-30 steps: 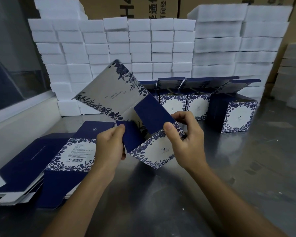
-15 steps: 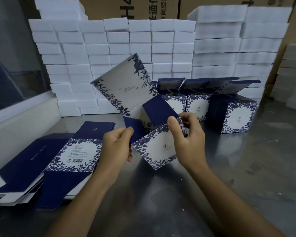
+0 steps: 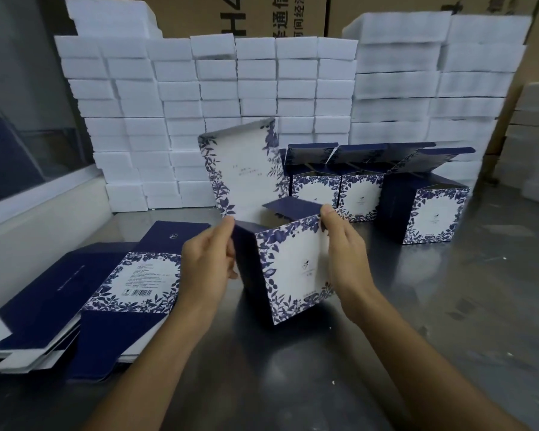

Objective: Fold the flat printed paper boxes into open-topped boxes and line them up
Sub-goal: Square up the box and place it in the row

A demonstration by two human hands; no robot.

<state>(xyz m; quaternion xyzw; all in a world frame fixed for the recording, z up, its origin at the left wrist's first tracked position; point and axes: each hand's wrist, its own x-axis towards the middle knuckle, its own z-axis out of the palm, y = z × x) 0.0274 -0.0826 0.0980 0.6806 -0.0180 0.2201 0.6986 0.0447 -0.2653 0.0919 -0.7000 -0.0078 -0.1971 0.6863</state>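
Both hands, left (image 3: pixel 207 262) and right (image 3: pixel 346 253), grip our box (image 3: pixel 290 275), now upright on the tabletop (image 3: pixel 448 306); flats (image 3: pixel 84 293) left, finished boxes (image 3: pixel 371 191) behind.

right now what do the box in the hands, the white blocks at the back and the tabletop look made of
Box in the hands: thin printed paperboard with a matte finish; it shows sharp creases and a thin standing flap.
White blocks: probably foam; matte, with soft, slightly fuzzy edges.
Tabletop: likely stainless steel; grey, scuffed, with blurred reflections of the boxes.
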